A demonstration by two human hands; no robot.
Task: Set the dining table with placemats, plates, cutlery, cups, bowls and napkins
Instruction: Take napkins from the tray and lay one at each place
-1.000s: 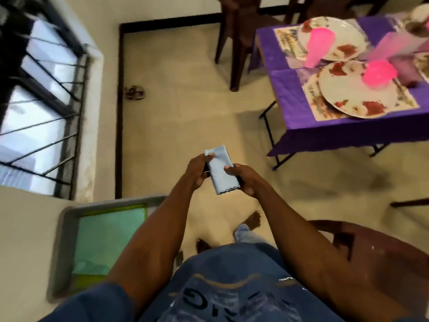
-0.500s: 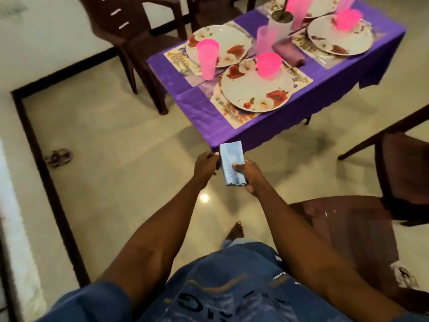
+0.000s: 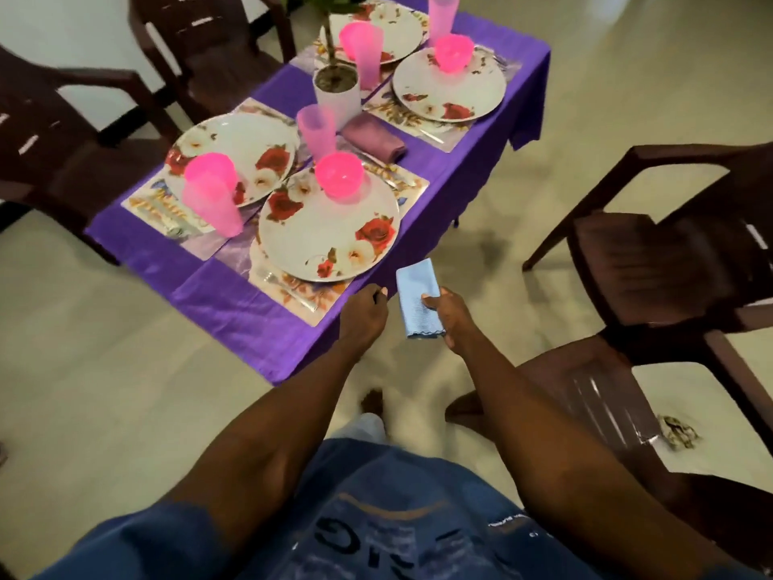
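A folded light-blue napkin (image 3: 417, 298) is pinched in my right hand (image 3: 446, 320), just off the near corner of the table with the purple cloth (image 3: 234, 303). My left hand (image 3: 363, 315) is beside the napkin, apart from it, fingers curled with nothing in them. The nearest floral plate (image 3: 326, 236) lies on a placemat (image 3: 293, 288) and carries a pink bowl (image 3: 339, 174). Pink cups (image 3: 211, 198) stand by the plates. A folded purple napkin (image 3: 373, 138) lies mid-table.
Dark brown plastic chairs stand at the right (image 3: 669, 261), near right (image 3: 598, 395) and far left (image 3: 54, 131). A white plant pot (image 3: 336, 92) sits mid-table. Further plates (image 3: 449, 87) with a pink bowl are at the far end. Pale tiled floor surrounds the table.
The view has swung from the window and tray towards the table, which is now much closer. My left hand has let go of the blue napkin; the right still holds it.
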